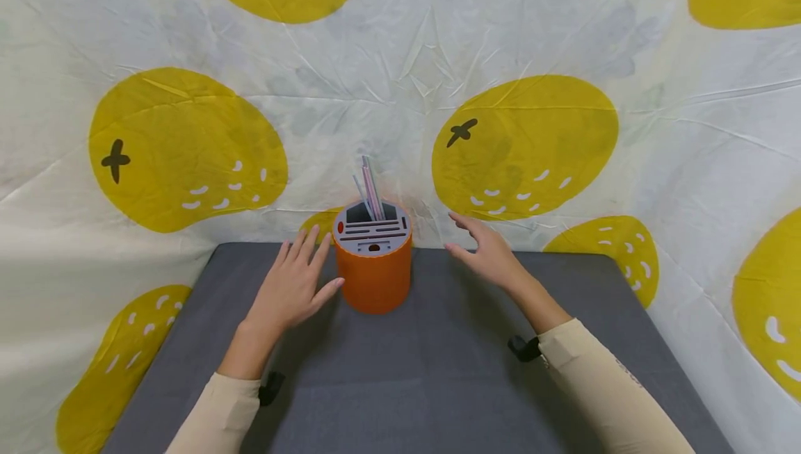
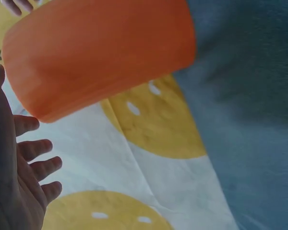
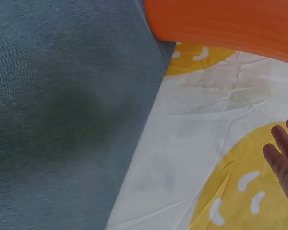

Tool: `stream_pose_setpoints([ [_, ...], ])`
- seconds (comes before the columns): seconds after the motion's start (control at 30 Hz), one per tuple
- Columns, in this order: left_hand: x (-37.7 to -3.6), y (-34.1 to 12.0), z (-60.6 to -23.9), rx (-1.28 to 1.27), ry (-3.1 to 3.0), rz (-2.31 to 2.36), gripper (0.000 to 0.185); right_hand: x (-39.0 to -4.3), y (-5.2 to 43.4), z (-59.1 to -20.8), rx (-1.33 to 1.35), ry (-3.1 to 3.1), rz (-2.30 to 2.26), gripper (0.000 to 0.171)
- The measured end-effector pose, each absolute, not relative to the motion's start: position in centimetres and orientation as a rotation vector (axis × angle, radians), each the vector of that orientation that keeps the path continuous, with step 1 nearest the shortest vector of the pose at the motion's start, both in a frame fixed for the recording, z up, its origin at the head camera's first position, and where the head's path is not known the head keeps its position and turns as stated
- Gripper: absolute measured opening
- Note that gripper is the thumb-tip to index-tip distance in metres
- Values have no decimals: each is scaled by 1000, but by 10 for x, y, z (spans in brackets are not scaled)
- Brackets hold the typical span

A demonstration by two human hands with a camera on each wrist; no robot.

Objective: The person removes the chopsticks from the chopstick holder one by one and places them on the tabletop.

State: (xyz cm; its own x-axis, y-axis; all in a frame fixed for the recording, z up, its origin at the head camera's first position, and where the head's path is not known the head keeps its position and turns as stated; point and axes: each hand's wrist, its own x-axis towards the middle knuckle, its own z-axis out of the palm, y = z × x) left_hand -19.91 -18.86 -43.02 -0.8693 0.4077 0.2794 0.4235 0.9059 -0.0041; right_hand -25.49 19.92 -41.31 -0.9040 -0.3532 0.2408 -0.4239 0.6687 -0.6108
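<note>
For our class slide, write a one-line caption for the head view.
Two open hands, left hand and right hand, flank an orange holder on a grey mat.

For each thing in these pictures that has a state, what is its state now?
orange holder: upright on the grey mat, straws in one top slot.
straws: standing, leaning slightly.
left hand: open, beside the holder, holds nothing.
right hand: open, apart from the holder, holds nothing.
grey mat: flat.
</note>
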Motion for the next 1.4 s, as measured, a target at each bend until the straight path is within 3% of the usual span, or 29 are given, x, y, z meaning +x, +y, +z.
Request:
stream_pose_setpoints([
  [0.33,-209,-171,-416,-748,-2696,-83,82,-282,176,-400,658,-2754,1336,66],
  [0.9,-222,-148,-412,-856,-2717,-160,77,-326,122,-377,688,-2774,1344,57],
  [1.4,-226,-144,-420,-883,-2641,-125,67,-343,83,-368,629,-2719,1398,36],
])
